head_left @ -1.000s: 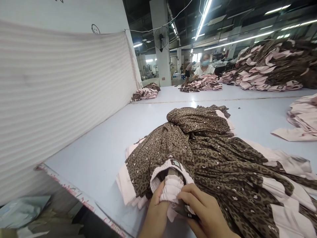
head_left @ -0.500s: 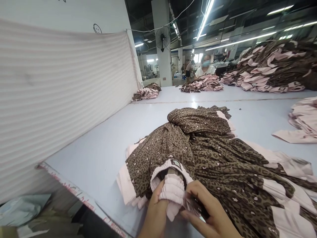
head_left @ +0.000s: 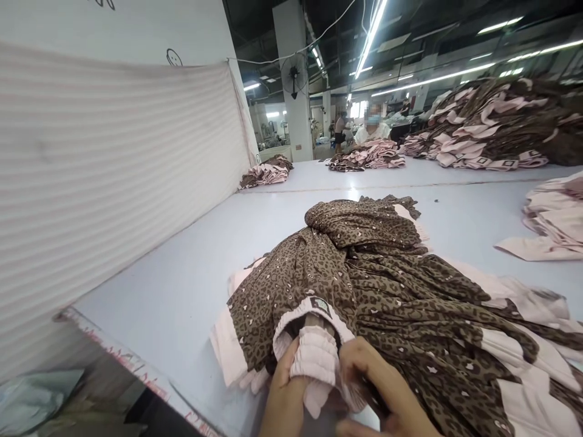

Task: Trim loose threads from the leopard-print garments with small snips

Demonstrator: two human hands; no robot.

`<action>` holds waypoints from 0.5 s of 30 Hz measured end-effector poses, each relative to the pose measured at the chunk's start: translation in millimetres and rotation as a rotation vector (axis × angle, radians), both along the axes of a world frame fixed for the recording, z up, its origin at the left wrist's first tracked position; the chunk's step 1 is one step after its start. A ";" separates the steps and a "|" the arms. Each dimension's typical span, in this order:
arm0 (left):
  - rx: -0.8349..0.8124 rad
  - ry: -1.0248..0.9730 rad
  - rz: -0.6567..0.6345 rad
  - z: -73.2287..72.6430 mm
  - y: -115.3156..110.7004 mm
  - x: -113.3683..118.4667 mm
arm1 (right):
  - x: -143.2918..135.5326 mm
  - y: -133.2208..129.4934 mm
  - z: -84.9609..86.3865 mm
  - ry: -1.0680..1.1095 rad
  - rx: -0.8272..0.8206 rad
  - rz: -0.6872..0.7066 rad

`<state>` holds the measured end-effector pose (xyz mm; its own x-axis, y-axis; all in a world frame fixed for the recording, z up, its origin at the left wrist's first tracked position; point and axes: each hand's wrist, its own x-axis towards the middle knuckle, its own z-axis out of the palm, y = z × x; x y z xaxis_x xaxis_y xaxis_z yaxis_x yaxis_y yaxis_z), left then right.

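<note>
A leopard-print garment (head_left: 291, 273) lies near the table's front edge, its pink elastic waistband (head_left: 314, 352) toward me. My left hand (head_left: 286, 388) is closed on the left part of the waistband, thumb on the gathered pink fabric. On the right side of the band, my right hand (head_left: 382, 388) has its fingers curled round the pink edge. A dark object, too hidden to name, shows in the right palm. A small dark label sits on the band's far side. More leopard-print garments (head_left: 423, 309) with pink cuffs spread out to the right.
A white striped cloth (head_left: 118, 158) hangs at the left. Garment piles lie on the far table (head_left: 310, 176): a small one (head_left: 268, 171), a middle one (head_left: 368, 155) and a large one (head_left: 492, 127). Pink fabric (head_left: 555, 218) lies at right. People are in the background.
My right hand's thumb has moved down, away from the fingers, and more of the pink band shows beside it. The camera view has shifted slightly.
</note>
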<state>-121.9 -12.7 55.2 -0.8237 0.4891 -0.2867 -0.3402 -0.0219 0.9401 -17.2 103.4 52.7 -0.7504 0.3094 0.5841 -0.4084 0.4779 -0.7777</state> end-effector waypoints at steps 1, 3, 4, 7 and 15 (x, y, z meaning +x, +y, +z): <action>-0.018 0.081 -0.009 0.3 0.8 -0.2 | -2.6 1.3 -4.4 -0.004 0.045 -0.084; -0.055 0.284 -0.031 3.2 2.6 -2.7 | -6.7 4.9 -9.6 -0.033 0.114 -0.153; -0.072 0.413 -0.028 6.0 3.5 -5.3 | -7.7 7.1 -10.0 -0.049 0.134 -0.154; -0.094 0.794 -0.072 20.4 6.1 -17.0 | -7.3 15.7 -3.0 -0.104 0.063 -0.157; -0.094 0.478 -0.650 35.8 15.2 -34.4 | -19.1 45.2 7.5 -0.258 -0.292 -0.139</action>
